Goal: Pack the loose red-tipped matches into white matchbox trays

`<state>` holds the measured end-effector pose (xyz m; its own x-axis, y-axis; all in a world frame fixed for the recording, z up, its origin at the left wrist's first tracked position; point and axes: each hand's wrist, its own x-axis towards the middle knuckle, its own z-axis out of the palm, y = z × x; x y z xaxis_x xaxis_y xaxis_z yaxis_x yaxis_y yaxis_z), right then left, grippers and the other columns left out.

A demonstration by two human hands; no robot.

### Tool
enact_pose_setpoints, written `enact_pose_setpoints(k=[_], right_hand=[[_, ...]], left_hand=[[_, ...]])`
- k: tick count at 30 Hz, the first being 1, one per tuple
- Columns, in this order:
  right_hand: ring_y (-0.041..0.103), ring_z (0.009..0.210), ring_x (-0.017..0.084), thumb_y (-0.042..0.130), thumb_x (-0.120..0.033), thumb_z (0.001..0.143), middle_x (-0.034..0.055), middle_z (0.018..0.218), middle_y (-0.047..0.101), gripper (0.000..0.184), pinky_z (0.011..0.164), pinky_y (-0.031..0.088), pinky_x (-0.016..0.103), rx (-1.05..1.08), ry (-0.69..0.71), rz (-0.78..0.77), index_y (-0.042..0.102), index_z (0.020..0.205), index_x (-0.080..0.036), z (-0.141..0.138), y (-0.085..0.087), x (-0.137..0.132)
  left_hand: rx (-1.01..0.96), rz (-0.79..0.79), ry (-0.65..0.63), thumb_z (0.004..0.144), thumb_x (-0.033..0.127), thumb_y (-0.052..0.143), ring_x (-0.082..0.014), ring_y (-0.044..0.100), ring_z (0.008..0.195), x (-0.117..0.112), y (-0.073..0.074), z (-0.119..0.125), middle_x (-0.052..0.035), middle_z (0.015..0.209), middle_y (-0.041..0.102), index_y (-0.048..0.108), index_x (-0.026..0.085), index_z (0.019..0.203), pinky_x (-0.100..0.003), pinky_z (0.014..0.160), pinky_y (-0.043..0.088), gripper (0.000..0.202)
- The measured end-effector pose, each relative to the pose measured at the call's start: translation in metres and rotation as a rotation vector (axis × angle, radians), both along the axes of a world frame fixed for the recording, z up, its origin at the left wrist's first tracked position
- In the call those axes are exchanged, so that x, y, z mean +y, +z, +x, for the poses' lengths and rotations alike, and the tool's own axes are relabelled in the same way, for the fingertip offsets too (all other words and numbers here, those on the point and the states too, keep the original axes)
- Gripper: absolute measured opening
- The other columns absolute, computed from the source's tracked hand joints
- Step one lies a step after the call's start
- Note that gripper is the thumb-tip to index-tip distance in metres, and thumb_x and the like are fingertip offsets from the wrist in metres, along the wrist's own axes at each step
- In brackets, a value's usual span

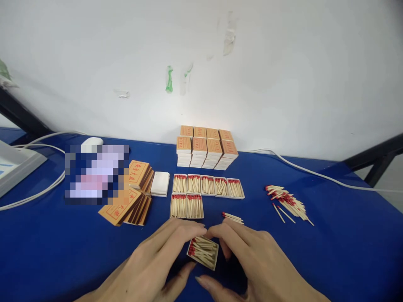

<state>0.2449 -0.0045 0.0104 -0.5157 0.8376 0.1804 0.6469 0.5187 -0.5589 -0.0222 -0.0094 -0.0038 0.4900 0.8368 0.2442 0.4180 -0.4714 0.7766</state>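
A small white matchbox tray (203,252), filled with red-headed matches, sits slightly turned at the desk's front, between both hands. My left hand (157,253) closes on its left side, fingers over the far edge and thumb at the near left corner. Curved around the right side is my right hand (252,251); its index fingertip meets the far edge, while its thumb stays apart below the tray. A few loose matches (232,217) lie just beyond my right fingers. Behind the hands stand several filled trays (186,206) in two rows.
Stacked closed matchboxes (207,147) stand by the wall. Orange matchbox sleeves (126,201) and empty-looking white trays (160,183) lie left, beside a pixelated patch (97,174) and a white mouse (92,143). A match pile (288,201) lies right. A white cable (302,170) crosses behind.
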Motion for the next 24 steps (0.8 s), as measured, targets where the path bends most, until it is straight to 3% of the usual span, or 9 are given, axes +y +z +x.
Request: enact_pose_setpoints(k=[4,6,9,12,15,19,24], right_hand=[[0.077,0.070,0.019,0.076,-0.030,0.110,-0.0011,0.082,0.075,0.004,0.062,0.059,0.032,0.061,-0.022,0.025,0.076,0.113,-0.028,0.009,0.012,0.011],[0.071,0.066,0.016,0.067,-0.025,0.112,-0.0018,0.083,0.073,0.011,0.058,0.053,0.030,0.055,-0.067,0.014,0.077,0.114,-0.028,0.020,0.022,0.022],[0.078,0.087,0.017,0.065,-0.024,0.116,0.0024,0.113,0.080,0.021,0.071,0.061,0.028,-0.009,-0.004,-0.142,0.084,0.116,-0.034,0.043,0.033,0.038],[0.080,0.102,0.020,0.070,-0.029,0.119,0.0024,0.124,0.076,0.020,0.086,0.065,0.031,-0.053,0.069,-0.265,0.087,0.118,-0.039,0.058,0.032,0.047],[0.078,0.106,0.020,0.072,-0.032,0.122,0.0013,0.124,0.073,0.017,0.091,0.063,0.033,-0.095,0.098,-0.336,0.085,0.113,-0.036,0.059,0.024,0.048],[0.076,0.096,0.018,0.075,-0.030,0.121,0.0004,0.120,0.073,0.013,0.083,0.059,0.032,-0.103,0.085,-0.295,0.080,0.109,-0.031,0.052,0.018,0.046],[0.076,0.091,0.020,0.075,-0.022,0.113,0.0032,0.113,0.074,0.016,0.079,0.062,0.034,-0.114,-0.003,-0.175,0.076,0.099,-0.028,0.054,0.021,0.038]], left_hand=[[0.006,0.006,-0.021,0.107,0.002,0.065,-0.0191,0.087,0.125,-0.001,0.006,0.004,0.0033,0.141,0.084,0.063,0.044,0.164,-0.026,0.111,0.072,0.070],[0.004,0.012,-0.022,0.106,0.004,0.068,-0.0190,0.087,0.118,-0.001,0.007,0.004,0.0033,0.134,0.085,0.066,0.042,0.159,-0.025,0.106,0.072,0.066],[0.003,0.032,-0.021,0.105,0.003,0.069,-0.0202,0.087,0.113,0.000,0.005,0.003,0.0010,0.129,0.085,0.069,0.038,0.154,-0.026,0.103,0.073,0.061],[-0.009,0.063,-0.063,0.103,0.001,0.066,-0.0201,0.086,0.115,0.001,0.000,0.001,-0.0007,0.131,0.084,0.065,0.037,0.156,-0.026,0.104,0.072,0.064],[-0.012,0.060,-0.079,0.101,0.001,0.064,-0.0192,0.085,0.118,0.004,-0.005,0.000,-0.0001,0.134,0.083,0.062,0.038,0.158,-0.025,0.107,0.071,0.068],[-0.003,0.089,-0.069,0.100,0.003,0.062,-0.0168,0.087,0.116,0.007,-0.008,0.001,0.0018,0.132,0.083,0.060,0.040,0.160,-0.022,0.106,0.070,0.071],[0.047,0.083,-0.062,0.097,0.001,0.064,-0.0147,0.087,0.115,0.008,-0.006,0.000,0.0051,0.130,0.083,0.059,0.042,0.157,-0.019,0.104,0.070,0.072]])
